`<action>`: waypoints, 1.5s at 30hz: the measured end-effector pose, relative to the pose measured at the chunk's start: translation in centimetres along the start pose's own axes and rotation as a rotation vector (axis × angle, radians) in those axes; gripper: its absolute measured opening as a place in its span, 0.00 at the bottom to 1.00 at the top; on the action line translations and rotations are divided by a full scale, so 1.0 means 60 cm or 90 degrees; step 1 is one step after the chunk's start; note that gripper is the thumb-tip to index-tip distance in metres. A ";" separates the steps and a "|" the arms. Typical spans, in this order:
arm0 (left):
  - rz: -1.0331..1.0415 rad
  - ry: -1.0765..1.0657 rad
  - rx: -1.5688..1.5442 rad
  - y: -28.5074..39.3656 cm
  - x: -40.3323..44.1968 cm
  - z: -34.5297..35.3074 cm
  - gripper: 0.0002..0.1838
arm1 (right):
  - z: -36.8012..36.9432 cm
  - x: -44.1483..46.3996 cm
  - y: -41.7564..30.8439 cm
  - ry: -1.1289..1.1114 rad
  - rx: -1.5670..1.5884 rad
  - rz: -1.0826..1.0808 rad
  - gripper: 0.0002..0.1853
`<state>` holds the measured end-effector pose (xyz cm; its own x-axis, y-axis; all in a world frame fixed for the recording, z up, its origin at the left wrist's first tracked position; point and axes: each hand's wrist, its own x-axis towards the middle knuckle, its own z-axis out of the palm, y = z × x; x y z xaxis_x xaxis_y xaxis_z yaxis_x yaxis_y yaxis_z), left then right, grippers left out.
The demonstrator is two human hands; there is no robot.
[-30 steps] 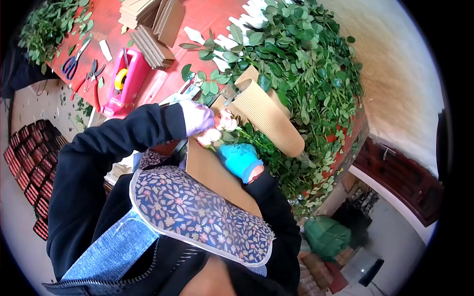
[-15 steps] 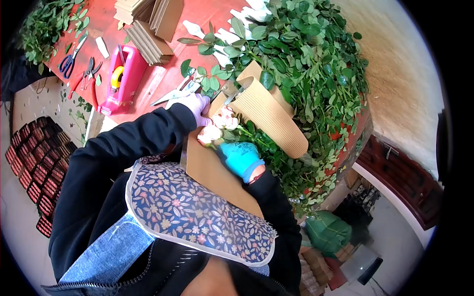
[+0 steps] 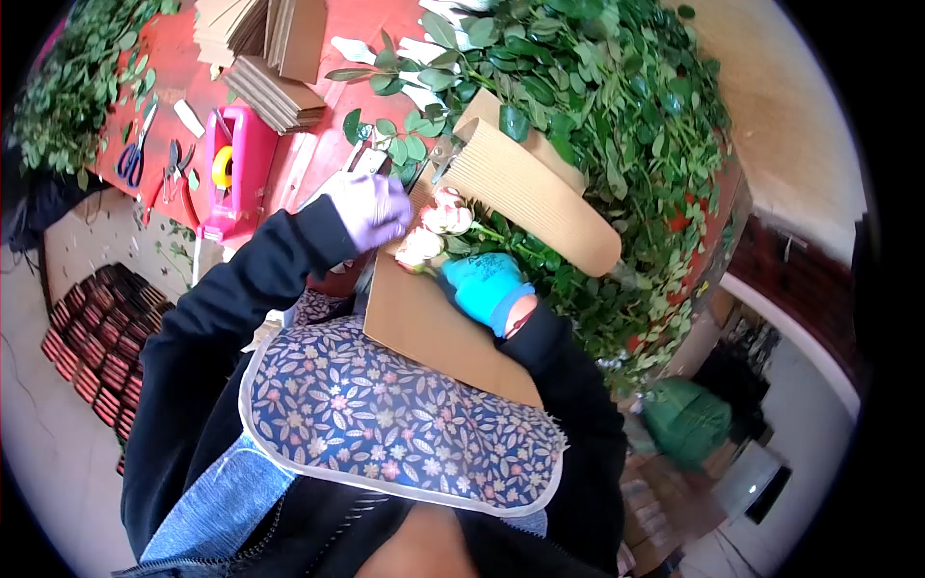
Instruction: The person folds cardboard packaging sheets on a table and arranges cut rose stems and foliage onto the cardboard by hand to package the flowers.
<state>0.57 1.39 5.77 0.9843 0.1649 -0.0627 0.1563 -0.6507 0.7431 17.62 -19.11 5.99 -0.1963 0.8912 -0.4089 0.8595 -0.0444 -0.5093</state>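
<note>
My left hand (image 3: 372, 212), in a thin purple glove, is closed with fingers curled, just left of the pink-and-white roses (image 3: 436, 227). Whatever its fingers may hold is hidden. A metal tool (image 3: 366, 161) shows partly behind this hand. My right hand (image 3: 485, 289), in a blue work glove, is closed around the rose stems below the blooms; its fingertips are out of sight. Under the roses lies a flat brown cardboard sheet (image 3: 434, 337), reaching towards my apron. Beyond the stems a strip of corrugated cardboard (image 3: 540, 197) curves over, with a metal clip at its upper end.
Leafy stems (image 3: 617, 125) are heaped on the right of the red table (image 3: 332, 120). Folded cardboard (image 3: 275, 93) is stacked at the back. A pink tape dispenser (image 3: 246, 159), red-handled pliers (image 3: 173, 178) and dark-handled scissors (image 3: 133, 159) lie at left.
My left hand has drawn back slightly from the roses towards me, its fingers now curled. My right hand stays at the stems. The whole view has shifted a little.
</note>
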 end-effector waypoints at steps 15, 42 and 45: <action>0.236 -0.257 -0.070 -0.016 -0.013 0.046 0.15 | -0.051 -0.011 0.004 0.095 0.121 0.047 0.10; 0.123 0.017 0.113 0.018 0.001 0.071 0.11 | 0.011 0.013 0.014 0.103 -0.205 0.053 0.09; 0.139 0.046 0.138 0.009 -0.004 0.077 0.11 | -0.011 0.007 0.009 0.101 -0.183 0.054 0.10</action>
<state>0.81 -2.39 3.11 0.9894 0.0508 0.1359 -0.0369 -0.8176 0.5746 18.34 -18.45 6.03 -0.0615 0.9498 -0.3068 0.9720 -0.0128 -0.2346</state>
